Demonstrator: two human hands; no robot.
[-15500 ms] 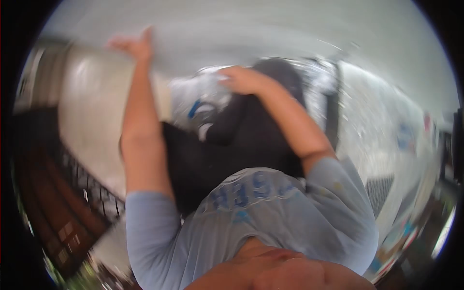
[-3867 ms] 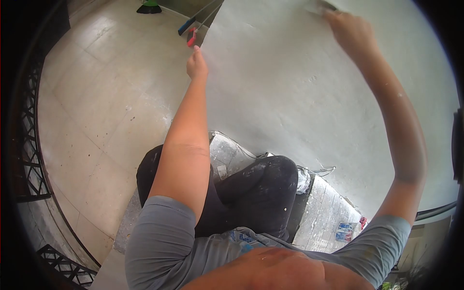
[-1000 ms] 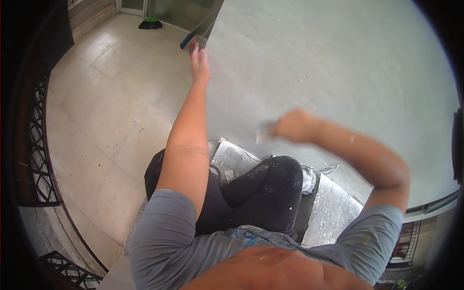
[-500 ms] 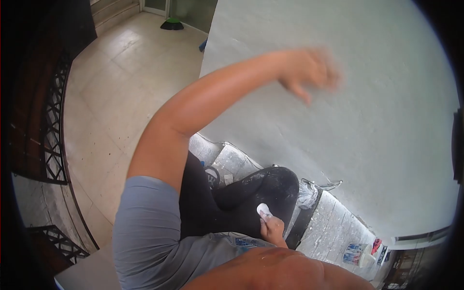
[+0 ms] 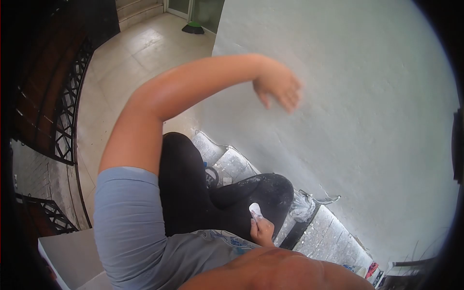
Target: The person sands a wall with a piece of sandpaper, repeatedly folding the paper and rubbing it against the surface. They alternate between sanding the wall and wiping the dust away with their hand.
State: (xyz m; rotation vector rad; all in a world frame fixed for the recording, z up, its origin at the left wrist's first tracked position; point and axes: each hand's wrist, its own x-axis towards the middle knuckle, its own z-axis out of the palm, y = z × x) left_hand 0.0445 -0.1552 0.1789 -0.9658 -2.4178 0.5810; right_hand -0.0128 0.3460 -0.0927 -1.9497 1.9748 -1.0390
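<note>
My left hand (image 5: 279, 87) is raised at the plastered grey-white wall (image 5: 367, 121), back of the hand toward me. Its fingers are stretched and angled downward, slightly blurred, with the thumb apart; no object shows in them. Low in front of my body, my right hand (image 5: 262, 232) is closed around a small white object with a rounded end (image 5: 255, 210), its lower part hidden by the fingers. That hand is over my dark-trousered leg (image 5: 232, 217), which has white dust on the knee.
A dusty, white-spattered ledge (image 5: 333, 232) runs along the wall's foot, with a crumpled clear plastic bag (image 5: 303, 208) and a thin cable (image 5: 220, 144). At lower right lies a red item (image 5: 371, 269). A green-and-black broom head (image 5: 193, 28) stands on the tiled floor (image 5: 121, 67).
My left hand has moved left and slightly down across the wall, its elbow shifting left. My right hand keeps the white object. The view has shifted a little.
</note>
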